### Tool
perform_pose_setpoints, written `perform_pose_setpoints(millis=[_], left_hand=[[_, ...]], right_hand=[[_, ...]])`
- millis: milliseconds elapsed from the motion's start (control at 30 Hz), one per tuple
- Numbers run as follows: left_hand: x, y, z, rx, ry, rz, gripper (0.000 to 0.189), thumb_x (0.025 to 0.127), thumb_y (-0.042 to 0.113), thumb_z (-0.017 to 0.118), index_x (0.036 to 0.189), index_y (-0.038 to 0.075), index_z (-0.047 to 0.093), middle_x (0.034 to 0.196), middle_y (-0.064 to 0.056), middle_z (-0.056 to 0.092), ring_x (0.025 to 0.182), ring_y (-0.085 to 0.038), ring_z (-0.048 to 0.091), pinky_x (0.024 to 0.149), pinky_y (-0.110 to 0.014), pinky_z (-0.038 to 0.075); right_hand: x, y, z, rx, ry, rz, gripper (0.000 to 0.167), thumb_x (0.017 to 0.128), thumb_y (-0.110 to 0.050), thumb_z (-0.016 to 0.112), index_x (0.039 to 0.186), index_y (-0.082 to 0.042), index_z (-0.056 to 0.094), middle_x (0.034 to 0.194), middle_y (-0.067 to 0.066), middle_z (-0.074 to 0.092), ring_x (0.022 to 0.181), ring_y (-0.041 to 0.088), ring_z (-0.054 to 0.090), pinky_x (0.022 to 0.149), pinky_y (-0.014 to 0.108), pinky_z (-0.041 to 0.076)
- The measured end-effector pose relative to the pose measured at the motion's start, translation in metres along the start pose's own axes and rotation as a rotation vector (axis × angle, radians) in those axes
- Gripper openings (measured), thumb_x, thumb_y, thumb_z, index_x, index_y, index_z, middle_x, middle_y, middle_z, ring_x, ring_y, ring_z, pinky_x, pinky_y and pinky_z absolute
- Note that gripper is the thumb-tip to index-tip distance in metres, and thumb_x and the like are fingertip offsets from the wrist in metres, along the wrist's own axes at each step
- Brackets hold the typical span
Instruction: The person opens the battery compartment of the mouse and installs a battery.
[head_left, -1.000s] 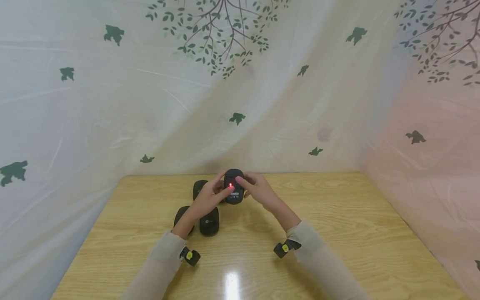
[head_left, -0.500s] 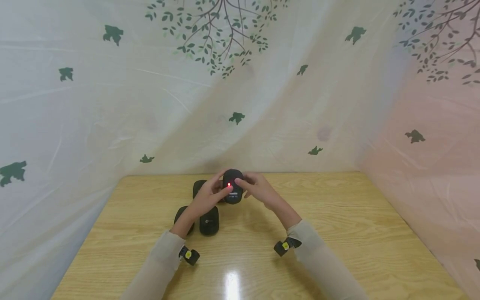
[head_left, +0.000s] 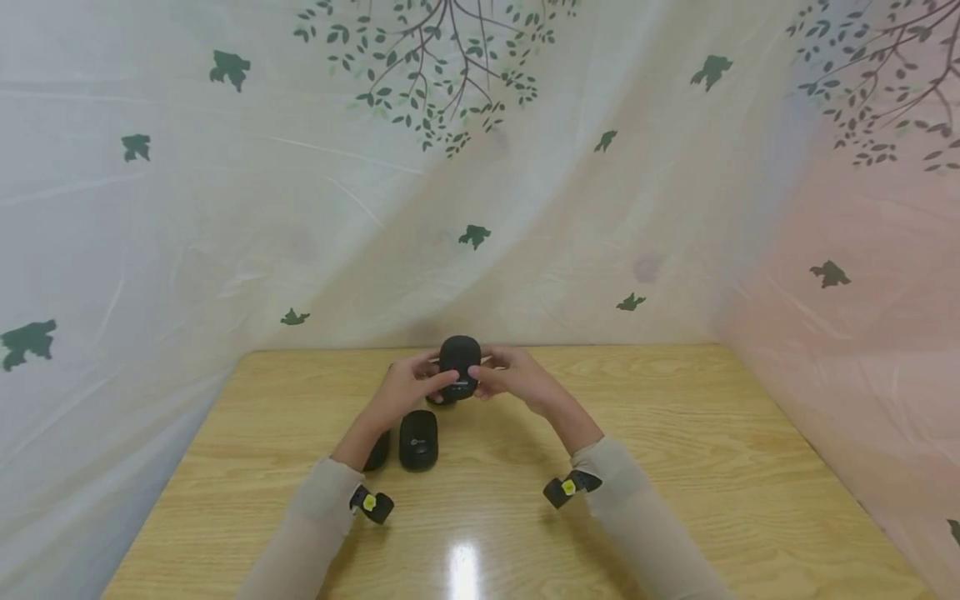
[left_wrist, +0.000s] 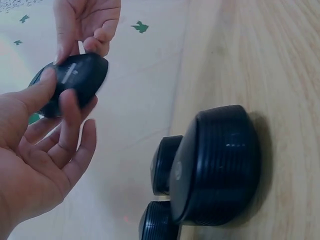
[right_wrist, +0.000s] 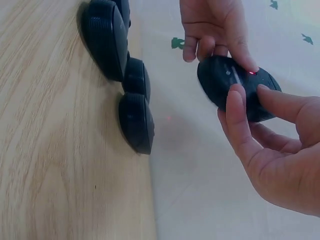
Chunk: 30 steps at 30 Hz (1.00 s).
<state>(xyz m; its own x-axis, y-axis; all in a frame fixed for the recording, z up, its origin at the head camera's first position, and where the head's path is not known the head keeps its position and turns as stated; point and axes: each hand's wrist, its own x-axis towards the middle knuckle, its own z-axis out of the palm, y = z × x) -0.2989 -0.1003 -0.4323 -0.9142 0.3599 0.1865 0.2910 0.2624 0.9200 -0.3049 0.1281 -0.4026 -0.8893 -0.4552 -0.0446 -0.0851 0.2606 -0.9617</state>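
A black computer mouse (head_left: 459, 354) is held up off the table between both hands, its underside with a small label turned toward the head view. My left hand (head_left: 397, 392) pinches one side, thumb on the underside. On the other side my right hand (head_left: 521, 379) grips it too, its thumb also on the underside. In the right wrist view a red light glows on the mouse (right_wrist: 220, 80) beside the left thumb. Parts of its edges are hidden by fingers.
More black mice stand on the wooden table (head_left: 675, 467): one with a pale logo (head_left: 418, 442), another mouse (head_left: 377, 454) partly behind the left wrist, and a mouse (head_left: 442, 400) below the held one. A leaf-patterned cloth (head_left: 555, 275) rises behind the table.
Both hands have tilted the mouse and shifted it slightly left. Its red light no longer shows in the head view. The left hand now covers more of the far-left mouse.
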Motion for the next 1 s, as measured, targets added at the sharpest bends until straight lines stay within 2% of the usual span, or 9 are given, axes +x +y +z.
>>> perform_pose_setpoints(millis=[133,233,367,467,633,800,1000], left_hand=[[-0.001,0.003,-0.006,-0.075,-0.011,-0.016,0.049,0.099,0.014,0.067,0.144,-0.001,0.053,0.114,-0.029,0.071,0.084,-0.031,0.076,0.084,-0.048,0.060],[-0.003,0.003,-0.011,-0.130,-0.022,-0.020,0.051,0.100,0.011,0.065,0.147,-0.001,0.049,0.125,-0.033,0.066,0.095,-0.038,0.074,0.086,-0.045,0.060],[-0.005,0.004,-0.016,-0.178,-0.024,-0.024,0.052,0.100,0.012,0.065,0.149,0.003,0.049,0.140,-0.029,0.058,0.105,-0.031,0.072,0.090,-0.038,0.059],[-0.007,0.006,-0.020,-0.164,-0.011,-0.026,0.052,0.099,0.013,0.068,0.148,0.006,0.052,0.146,-0.024,0.055,0.109,-0.026,0.070,0.097,-0.039,0.055],[-0.009,0.007,-0.028,-0.147,-0.014,-0.049,0.058,0.095,0.015,0.074,0.147,0.007,0.052,0.152,-0.016,0.051,0.118,-0.028,0.068,0.105,-0.044,0.047],[-0.012,0.009,-0.038,-0.201,-0.036,-0.093,0.061,0.093,0.018,0.076,0.148,0.011,0.051,0.157,-0.009,0.045,0.131,-0.031,0.061,0.110,-0.047,0.044],[-0.016,0.010,-0.054,-0.209,-0.030,-0.100,0.062,0.093,0.015,0.076,0.149,0.012,0.049,0.159,-0.009,0.040,0.135,-0.034,0.056,0.109,-0.047,0.045]], right_hand=[[0.002,-0.004,0.005,0.044,0.015,0.002,0.041,0.099,-0.008,0.065,0.139,-0.001,0.056,0.113,0.021,0.066,0.086,0.020,0.072,0.086,0.042,0.060],[0.004,-0.007,0.009,0.093,0.021,-0.019,0.041,0.099,-0.004,0.065,0.138,0.001,0.055,0.123,0.025,0.062,0.090,0.022,0.072,0.091,0.046,0.058],[0.007,-0.008,0.014,0.154,0.036,-0.044,0.043,0.097,0.001,0.065,0.138,0.003,0.054,0.133,0.028,0.058,0.094,0.021,0.072,0.094,0.046,0.057],[0.010,-0.007,0.017,0.161,0.053,-0.051,0.044,0.095,0.001,0.067,0.138,-0.001,0.056,0.138,0.024,0.057,0.103,0.023,0.071,0.097,0.043,0.056],[0.016,-0.006,0.021,0.128,0.058,-0.046,0.044,0.095,-0.003,0.070,0.137,-0.008,0.059,0.144,0.017,0.056,0.122,0.033,0.066,0.104,0.044,0.051],[0.024,-0.009,0.025,0.151,0.016,-0.070,0.054,0.090,0.003,0.071,0.141,-0.005,0.055,0.149,0.019,0.051,0.135,0.040,0.054,0.104,0.044,0.052],[0.033,-0.018,0.031,0.180,-0.074,-0.089,0.065,0.089,0.002,0.073,0.148,-0.005,0.048,0.154,0.015,0.047,0.146,0.035,0.043,0.111,0.043,0.046]])
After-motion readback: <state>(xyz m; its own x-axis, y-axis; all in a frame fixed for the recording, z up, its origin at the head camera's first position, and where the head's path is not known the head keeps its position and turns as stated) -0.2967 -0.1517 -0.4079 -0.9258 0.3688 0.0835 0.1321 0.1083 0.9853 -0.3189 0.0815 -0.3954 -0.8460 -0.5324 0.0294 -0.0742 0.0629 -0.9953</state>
